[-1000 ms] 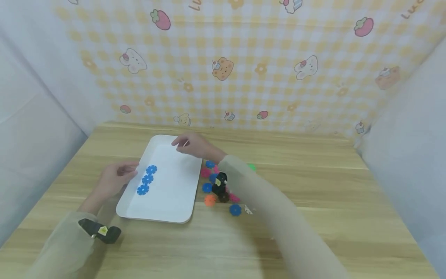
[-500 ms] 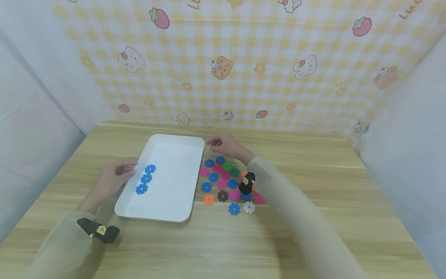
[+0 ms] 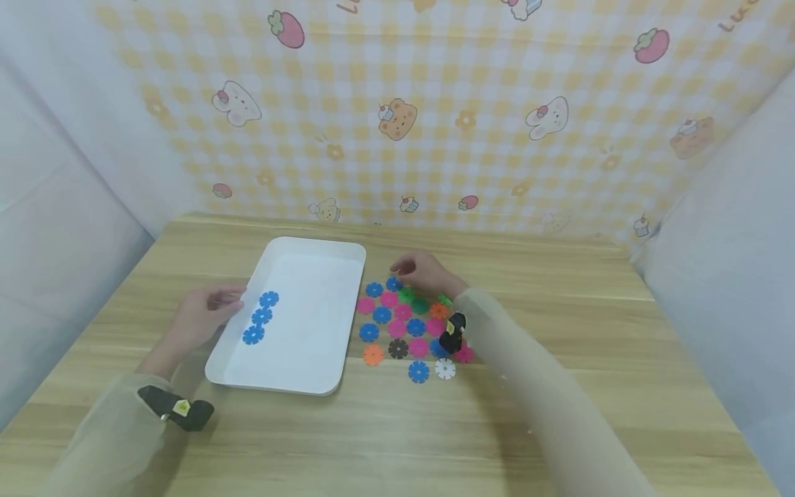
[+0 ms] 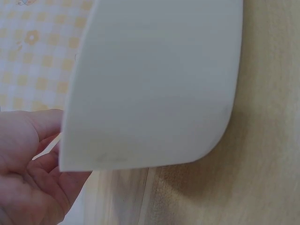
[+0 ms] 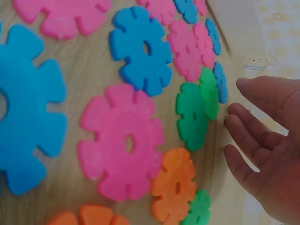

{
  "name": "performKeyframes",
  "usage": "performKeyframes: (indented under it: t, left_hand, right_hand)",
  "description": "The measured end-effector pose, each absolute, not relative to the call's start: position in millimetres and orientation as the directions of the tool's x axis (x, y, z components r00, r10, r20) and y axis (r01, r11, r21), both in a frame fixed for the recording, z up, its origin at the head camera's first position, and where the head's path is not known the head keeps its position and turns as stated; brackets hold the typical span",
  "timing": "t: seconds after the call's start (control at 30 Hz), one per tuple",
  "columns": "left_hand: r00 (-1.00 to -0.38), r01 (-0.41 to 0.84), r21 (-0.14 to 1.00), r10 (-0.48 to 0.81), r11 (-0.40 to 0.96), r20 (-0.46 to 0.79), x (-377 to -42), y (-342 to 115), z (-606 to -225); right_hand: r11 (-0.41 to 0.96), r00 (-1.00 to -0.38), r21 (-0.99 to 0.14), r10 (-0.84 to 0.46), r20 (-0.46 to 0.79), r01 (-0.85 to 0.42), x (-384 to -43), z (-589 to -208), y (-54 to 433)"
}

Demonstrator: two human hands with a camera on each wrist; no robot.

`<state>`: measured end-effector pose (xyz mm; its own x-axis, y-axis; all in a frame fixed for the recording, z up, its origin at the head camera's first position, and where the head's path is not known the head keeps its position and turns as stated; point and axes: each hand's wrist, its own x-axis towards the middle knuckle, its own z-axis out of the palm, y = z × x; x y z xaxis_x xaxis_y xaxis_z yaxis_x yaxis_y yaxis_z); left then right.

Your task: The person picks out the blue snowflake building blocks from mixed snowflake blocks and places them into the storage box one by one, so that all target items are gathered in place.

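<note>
At the left edge of a white tray [image 3: 307,324], my left hand [image 3: 200,319] holds the rim [image 4: 77,136] between thumb and fingers. Three blue snowflake discs [image 3: 261,316] lie in a slanting row inside the tray, near that side. My right hand [image 3: 427,273] hovers over the far side of a pile of notched plastic discs, holding nothing. Its fingertips are close to a blue snowflake disc [image 5: 219,82] at the back of the pile. In the right wrist view, a green snowflake disc [image 5: 191,115] lies a little nearer.
Spread right of the tray are several pink, blue, green and orange discs, plus a dark brown disc [image 3: 398,348] and a white disc [image 3: 444,368]. A checked cloth [image 3: 435,159] hangs behind the wooden table [image 3: 397,442]. White cloth walls [image 3: 68,138] stand at both sides.
My right hand has moved right, from over the tray's far end to the far side of the disc pile. More discs show. My left hand stays at the tray's rim.
</note>
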<state>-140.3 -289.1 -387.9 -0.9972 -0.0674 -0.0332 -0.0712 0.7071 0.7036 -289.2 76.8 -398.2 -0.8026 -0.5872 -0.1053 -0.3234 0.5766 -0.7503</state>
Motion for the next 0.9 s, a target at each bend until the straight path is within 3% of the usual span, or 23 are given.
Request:
performKeyframes:
  t: [0.9]
  left_hand:
    - [-0.998, -0.063, 0.707, -0.064, 0.705, -0.025, -140.3, -289.3, -388.2]
  right_hand:
    - [0.594, -0.790, -0.735, -0.599, -0.134, -0.326, -290.0, -409.8, 75.0]
